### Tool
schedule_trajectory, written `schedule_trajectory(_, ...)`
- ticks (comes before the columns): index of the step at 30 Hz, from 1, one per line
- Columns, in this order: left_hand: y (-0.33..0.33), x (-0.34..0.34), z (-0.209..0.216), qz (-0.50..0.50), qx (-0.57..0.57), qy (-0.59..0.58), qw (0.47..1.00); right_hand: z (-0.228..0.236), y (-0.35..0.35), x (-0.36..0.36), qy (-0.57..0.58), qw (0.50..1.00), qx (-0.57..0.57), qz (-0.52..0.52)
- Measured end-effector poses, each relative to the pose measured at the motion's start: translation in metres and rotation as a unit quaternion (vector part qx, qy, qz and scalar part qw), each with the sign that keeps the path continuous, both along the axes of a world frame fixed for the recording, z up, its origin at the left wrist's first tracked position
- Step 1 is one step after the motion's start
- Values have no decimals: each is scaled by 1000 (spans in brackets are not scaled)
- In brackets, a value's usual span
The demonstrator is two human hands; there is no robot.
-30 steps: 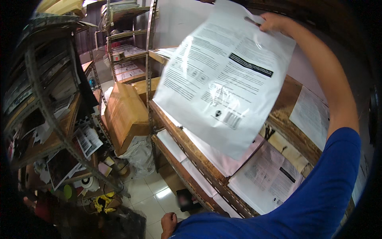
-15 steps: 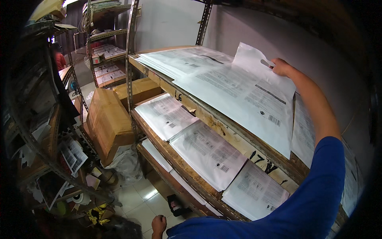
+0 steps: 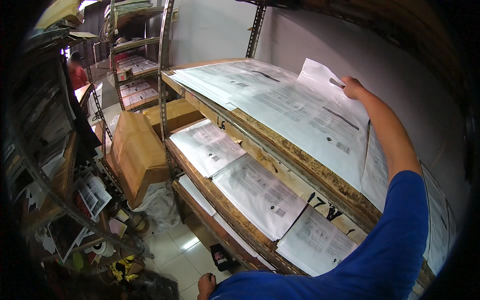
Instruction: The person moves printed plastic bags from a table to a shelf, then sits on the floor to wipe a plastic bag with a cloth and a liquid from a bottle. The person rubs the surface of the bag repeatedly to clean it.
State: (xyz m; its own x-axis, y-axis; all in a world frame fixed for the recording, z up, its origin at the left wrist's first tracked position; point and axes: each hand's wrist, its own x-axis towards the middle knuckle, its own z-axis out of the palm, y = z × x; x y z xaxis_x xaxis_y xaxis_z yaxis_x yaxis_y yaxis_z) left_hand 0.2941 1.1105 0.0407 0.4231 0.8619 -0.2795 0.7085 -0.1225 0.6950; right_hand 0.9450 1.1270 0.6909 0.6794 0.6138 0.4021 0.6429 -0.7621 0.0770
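Note:
My right hand (image 3: 353,88) reaches over the upper shelf to its wall side. Its fingers are closed on the raised end of a white plastic bag (image 3: 320,75), beside the oval handle hole. The rest of this large bag, printed in grey with a barcode, lies flat on the shelf among similar printed bags (image 3: 210,80). Low at the bottom of the view, my left hand (image 3: 206,286) hangs with curled fingers, away from the shelves. Whatever may be inside that hand is hidden.
Stacks of printed bags (image 3: 260,192) lie on the lower shelf (image 3: 200,186). A metal upright (image 3: 164,85) stands at the rack's left end, with a large brown carton (image 3: 137,155) beside it. Another cluttered rack (image 3: 65,195) is at left. Farther off, a person in red (image 3: 77,75) is visible.
The bag in my right hand has slid toward the wall, and its near edge no longer overhangs the shelf front. My left hand has shifted slightly right and down.

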Motion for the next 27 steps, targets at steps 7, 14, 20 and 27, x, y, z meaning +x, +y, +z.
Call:
schedule_trajectory(7, -9, -23, -12, 41, 11, 15, 999, -10, 8, 15, -24, 999, 27, 9)
schedule_trajectory(14, -29, -37, 8, 69, 12, 4, 998, -4, 8, -13, -15, 999, 37, -14)
schedule_trajectory(20, -49, -50, 13, 78, 23, -11, 997, 8, 25, -35, -97, 994, 42, -35)
schedule_trajectory(27, -58, -59, 2, 130, 30, 1, 991, 75, 76, -126, -172, 931, 104, 305)
